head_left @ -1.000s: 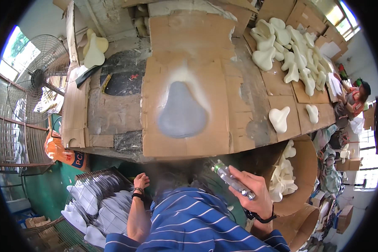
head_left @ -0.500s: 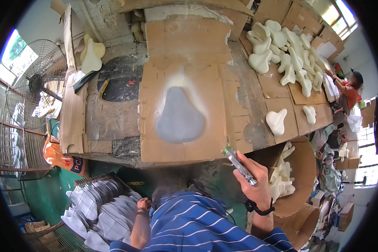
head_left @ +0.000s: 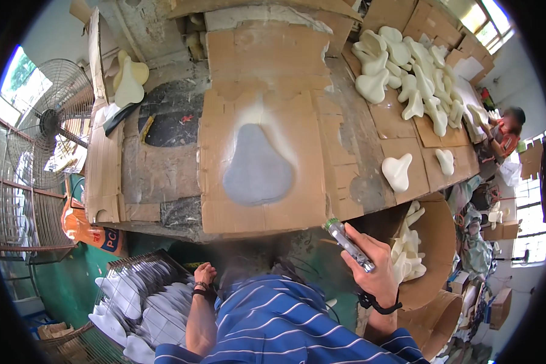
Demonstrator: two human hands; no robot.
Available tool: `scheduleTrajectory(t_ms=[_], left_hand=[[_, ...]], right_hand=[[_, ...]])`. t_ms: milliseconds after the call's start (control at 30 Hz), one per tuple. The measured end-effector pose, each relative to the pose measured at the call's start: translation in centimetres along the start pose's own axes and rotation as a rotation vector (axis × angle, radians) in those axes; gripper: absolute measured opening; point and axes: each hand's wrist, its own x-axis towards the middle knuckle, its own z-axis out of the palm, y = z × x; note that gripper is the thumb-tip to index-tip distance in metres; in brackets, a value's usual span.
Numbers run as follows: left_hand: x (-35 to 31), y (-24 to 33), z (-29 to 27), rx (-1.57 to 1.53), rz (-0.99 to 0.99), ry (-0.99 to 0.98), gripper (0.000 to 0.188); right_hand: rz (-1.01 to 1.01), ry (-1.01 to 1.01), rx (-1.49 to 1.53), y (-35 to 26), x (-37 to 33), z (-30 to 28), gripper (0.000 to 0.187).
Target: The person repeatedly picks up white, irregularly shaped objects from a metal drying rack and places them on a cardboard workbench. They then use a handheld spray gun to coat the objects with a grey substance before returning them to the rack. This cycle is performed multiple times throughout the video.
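Note:
My right hand (head_left: 373, 264) is wrapped round a silver spray gun (head_left: 352, 247) with a green ring at its tip, held just off the table's front edge. Its tip points up and left over the cardboard. A grey, rounded-triangle bicycle saddle cover or pad (head_left: 258, 167) lies flat on the cardboard sheet (head_left: 267, 60), its narrow end away from me, with pale overspray around it. Low beside my blue striped shirt, my left hand (head_left: 205, 274) has its fingers curled with nothing visible in them. It is nearest to the rack of grey pieces (head_left: 164, 303).
Cream saddle-shaped foam pieces (head_left: 428, 79) are heaped at the far right of the table; two (head_left: 397, 173) lie nearer. More fill a cardboard box (head_left: 434, 261) beside my right arm. A large fan (head_left: 51, 121) stands left. A co-worker (head_left: 506, 133) is beyond the table's right end.
My right hand with the spray gun has shifted slightly right and down. My left hand has risen a little. The co-worker has moved their arms; the grey piece stays in place on the cardboard.

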Motion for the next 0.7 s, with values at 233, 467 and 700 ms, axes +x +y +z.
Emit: scheduleTrajectory(t_ms=[233, 467, 700], left_hand=[[-0.7, -1.3, -0.3, 0.072, -0.024, 0.028, 0.029], [-0.3, -5.4, -1.9, -0.070, -0.092, 0.069, 0.020], [-0.8, -3.8, -1.4, 0.052, 0.079, 0.020, 0.030]], right_hand=[[0.132, -0.096, -0.057, 0.1, -2.3, -1.6, 0.054], [0.010, -0.316, 0.085, -0.5, -2.2, 0.2, 0.074], [-0.092, -0.192, 0.093, -0.8, 0.7, 1.2, 0.076]])
